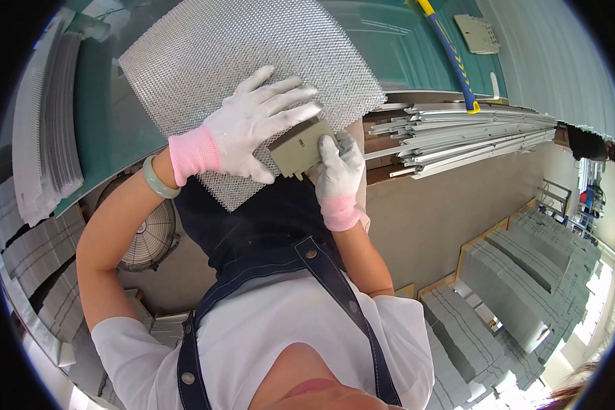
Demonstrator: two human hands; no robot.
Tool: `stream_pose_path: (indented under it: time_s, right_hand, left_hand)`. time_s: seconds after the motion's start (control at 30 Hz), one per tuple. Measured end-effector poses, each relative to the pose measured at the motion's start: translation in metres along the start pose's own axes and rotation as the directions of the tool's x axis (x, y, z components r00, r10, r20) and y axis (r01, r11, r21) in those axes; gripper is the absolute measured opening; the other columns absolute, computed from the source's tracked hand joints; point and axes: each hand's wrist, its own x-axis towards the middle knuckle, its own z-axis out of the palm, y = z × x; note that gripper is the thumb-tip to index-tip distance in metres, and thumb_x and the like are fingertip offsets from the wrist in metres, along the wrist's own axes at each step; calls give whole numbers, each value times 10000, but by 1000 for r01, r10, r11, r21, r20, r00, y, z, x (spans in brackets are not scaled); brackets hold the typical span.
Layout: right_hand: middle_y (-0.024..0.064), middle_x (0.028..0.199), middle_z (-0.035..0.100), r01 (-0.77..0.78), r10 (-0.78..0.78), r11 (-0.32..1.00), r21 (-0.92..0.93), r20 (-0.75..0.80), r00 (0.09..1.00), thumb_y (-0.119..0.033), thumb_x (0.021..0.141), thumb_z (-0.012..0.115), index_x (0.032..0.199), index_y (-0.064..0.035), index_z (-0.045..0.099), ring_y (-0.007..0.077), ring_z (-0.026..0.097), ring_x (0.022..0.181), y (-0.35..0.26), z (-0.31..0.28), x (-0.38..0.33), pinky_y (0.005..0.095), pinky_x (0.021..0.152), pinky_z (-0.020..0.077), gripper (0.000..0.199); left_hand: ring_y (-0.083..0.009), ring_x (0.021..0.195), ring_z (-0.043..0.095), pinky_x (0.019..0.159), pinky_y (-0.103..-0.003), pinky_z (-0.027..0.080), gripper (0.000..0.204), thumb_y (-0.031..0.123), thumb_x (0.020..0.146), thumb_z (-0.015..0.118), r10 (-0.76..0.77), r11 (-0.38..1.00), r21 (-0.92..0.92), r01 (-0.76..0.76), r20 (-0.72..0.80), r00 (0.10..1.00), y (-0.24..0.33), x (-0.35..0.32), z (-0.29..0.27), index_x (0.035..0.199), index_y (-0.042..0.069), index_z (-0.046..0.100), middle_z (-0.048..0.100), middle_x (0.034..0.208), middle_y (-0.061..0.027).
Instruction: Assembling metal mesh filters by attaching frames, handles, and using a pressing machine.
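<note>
A silvery expanded-metal mesh sheet [232, 51] lies on the green-topped table, one corner hanging past the near edge toward my apron. My left hand [253, 119], in a white glove with a pink cuff, rests on it with fingers spread. A grey-beige block-like piece [296, 148] with small tabs along its lower edge is in my right hand [340, 164], gloved the same way. The thumb presses its face, while the other fingers are partly hidden behind it. The piece is tilted at the sheet's near right edge, just beside my left fingers.
Long metal strips [471, 133] are piled under the table's edge at right. A blue-and-yellow handle [451, 58] and a beige plate [477, 34] lie at the far right. Stacked mesh sheets [48, 130] stand at left, above a floor fan [147, 236]. Grey stacks [519, 273] fill the lower right.
</note>
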Motion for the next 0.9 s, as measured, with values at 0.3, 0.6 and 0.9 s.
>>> stream_pose_path:
  time_s: [0.3,0.6,0.9]
  right_hand:
    - [101,1082,522,-159,142,986,53,244,959,-201,908,441,1176,20,418,157,535,976,6,12,-1,285,829,461,349]
    - [39,903,584,-153,87,956,250,258,962,-249,861,515,1105,-10,518,122,568,769,-21,-16,40,256,676,482,341]
    - [-15,774,594,47,-38,969,243,-39,999,-82,840,533,908,-1,622,37,512,644,-15,0,43,185,564,418,138]
  left_hand:
    - [-298,1295,251,1076,-480,134,946,425,547,654,-89,996,-9,89,54,995,-2,0,0,1343,81,275,276,1388,-147]
    - [-339,1247,296,1060,-460,207,933,425,515,679,-128,989,-63,132,68,989,-2,47,1,1301,55,337,358,1310,-171]
    - [-342,1244,320,1053,-464,223,913,452,448,710,-82,997,-7,82,18,996,-5,60,8,1198,15,426,354,1317,-205]
